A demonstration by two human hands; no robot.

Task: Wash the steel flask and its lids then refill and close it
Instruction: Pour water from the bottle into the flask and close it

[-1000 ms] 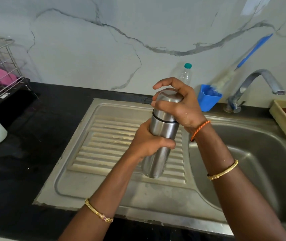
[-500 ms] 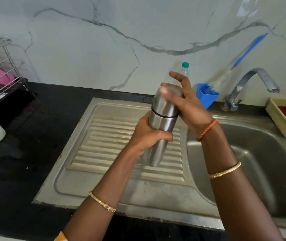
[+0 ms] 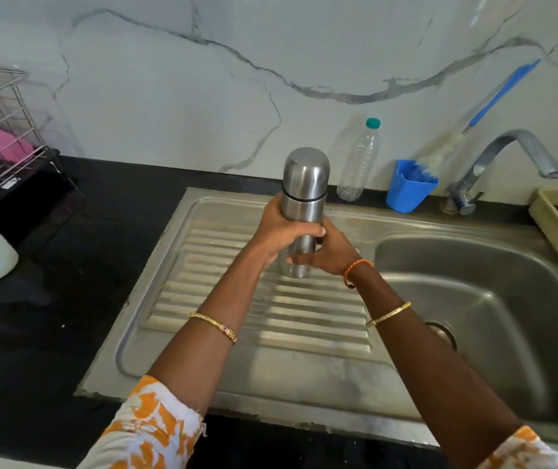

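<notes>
Both hands hold the flask (image 3: 301, 201) upright over the ribbed drainboard (image 3: 271, 309). Left hand (image 3: 282, 231) wraps round its middle; right hand (image 3: 330, 253) curls round it lower down. Its lid (image 3: 306, 170) is on. Behind it stands a bottle (image 3: 359, 160), and to the right are a blue cup (image 3: 406, 191), the tap (image 3: 508, 164) and the sink (image 3: 494, 299)

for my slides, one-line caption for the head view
Both hands grip a capped steel flask upright above the sink drainboard.
</notes>
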